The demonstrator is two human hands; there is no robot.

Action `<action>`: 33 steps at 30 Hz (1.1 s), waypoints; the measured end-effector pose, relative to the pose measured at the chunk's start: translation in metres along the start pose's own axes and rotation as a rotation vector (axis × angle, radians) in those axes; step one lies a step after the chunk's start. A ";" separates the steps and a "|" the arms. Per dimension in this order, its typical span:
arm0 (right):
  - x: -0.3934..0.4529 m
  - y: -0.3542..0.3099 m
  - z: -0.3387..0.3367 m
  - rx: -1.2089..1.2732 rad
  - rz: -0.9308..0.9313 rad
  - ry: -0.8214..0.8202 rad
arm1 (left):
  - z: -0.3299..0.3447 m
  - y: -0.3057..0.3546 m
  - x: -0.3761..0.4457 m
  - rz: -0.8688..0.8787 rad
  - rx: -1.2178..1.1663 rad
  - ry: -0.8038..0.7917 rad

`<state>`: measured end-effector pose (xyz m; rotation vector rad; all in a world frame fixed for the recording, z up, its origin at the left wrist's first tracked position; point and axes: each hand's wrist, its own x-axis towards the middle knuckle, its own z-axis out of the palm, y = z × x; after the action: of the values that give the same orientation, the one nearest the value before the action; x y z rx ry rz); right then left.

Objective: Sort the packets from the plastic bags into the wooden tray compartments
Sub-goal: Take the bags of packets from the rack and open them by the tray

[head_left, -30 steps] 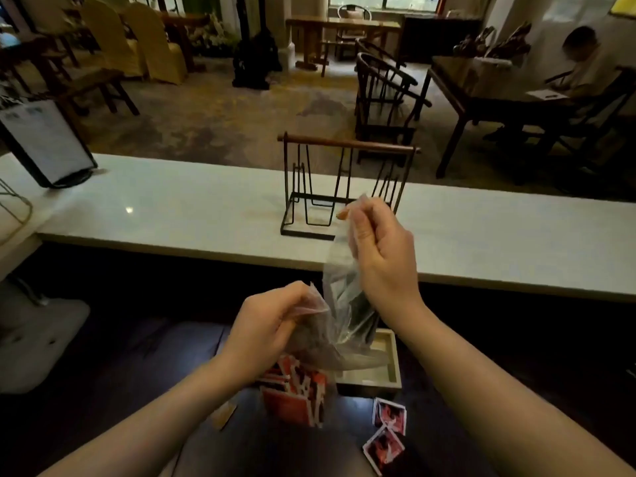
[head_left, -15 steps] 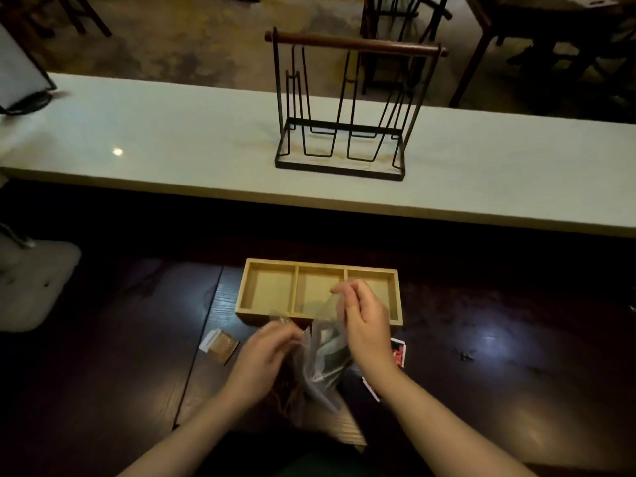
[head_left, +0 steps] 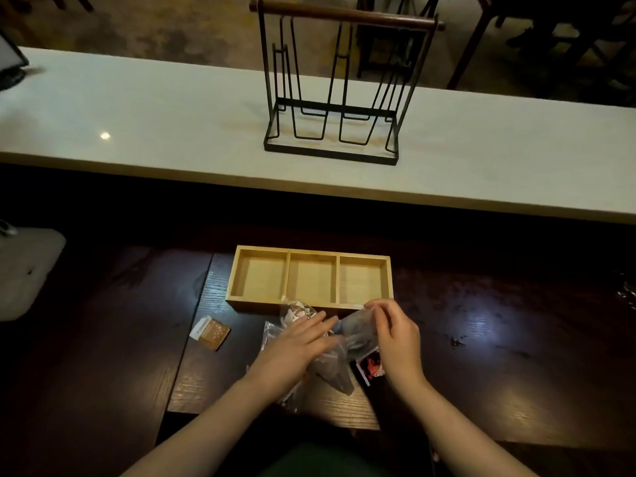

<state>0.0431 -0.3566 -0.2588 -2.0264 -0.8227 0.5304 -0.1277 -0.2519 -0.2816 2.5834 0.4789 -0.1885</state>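
A wooden tray (head_left: 230, 287) with three compartments lies on the dark table, all three bare inside. Just in front of it, my right hand (head_left: 395, 339) pinches the top of a clear plastic bag (head_left: 354, 330) that holds dark packets. My left hand (head_left: 296, 346) rests flat, fingers stretched, on another clear plastic bag (head_left: 292, 313) of packets lying on the table. A red and white packet (head_left: 370, 366) lies under my right hand. A brown and white packet (head_left: 210, 332) lies alone to the left.
A black wire rack (head_left: 330, 98) with a wooden top bar stands on the white counter (head_left: 137, 125) behind the table. A white base plate (head_left: 27, 270) sits at the left. Chairs and table legs stand on the floor beyond the counter.
The camera tilted down from the room to the table. Both hands lowered the bag from chest height to the table in front of the tray. My left hand flattened over the bags.
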 end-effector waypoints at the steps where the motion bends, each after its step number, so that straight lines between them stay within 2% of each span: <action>1: -0.001 0.003 -0.004 -0.029 -0.023 0.013 | 0.001 0.000 0.003 0.025 0.027 -0.015; 5: -0.009 0.016 -0.017 -0.143 -0.064 0.066 | 0.007 0.006 0.015 0.082 0.076 -0.090; 6: -0.011 0.020 -0.019 -0.161 -0.063 0.059 | 0.008 0.007 0.017 0.088 0.099 -0.080; 8: -0.013 0.028 -0.023 -0.183 -0.046 0.023 | 0.010 0.006 0.021 0.149 0.208 0.055; 12: -0.012 0.036 -0.034 -0.163 0.000 -0.042 | 0.006 -0.004 0.014 0.124 0.264 0.037; 14: -0.012 0.037 -0.039 -0.176 -0.020 -0.060 | 0.000 -0.013 0.001 0.032 0.249 0.111; 19: -0.015 0.033 -0.047 -0.199 -0.031 -0.112 | -0.024 -0.036 -0.040 -0.244 0.020 0.292; 22: -0.014 0.026 -0.047 -0.215 -0.037 -0.101 | -0.030 -0.052 -0.045 -0.377 0.040 0.353; 25: -0.014 0.018 -0.046 -0.235 0.000 -0.104 | -0.026 -0.061 -0.037 -0.536 0.145 0.264; 29: -0.013 0.014 -0.044 -0.256 0.064 -0.134 | 0.002 -0.060 -0.034 -0.534 0.261 0.033; 31: -0.012 0.008 -0.045 -0.213 0.102 -0.163 | 0.009 -0.060 -0.033 -0.545 0.314 0.036; 33: -0.012 -0.002 -0.048 -0.096 0.167 -0.184 | 0.002 -0.057 -0.031 -0.565 0.340 0.111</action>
<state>0.0641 -0.3914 -0.2308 -2.1701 -0.8037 0.7954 -0.1775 -0.2154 -0.3023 2.7215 1.3138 -0.3437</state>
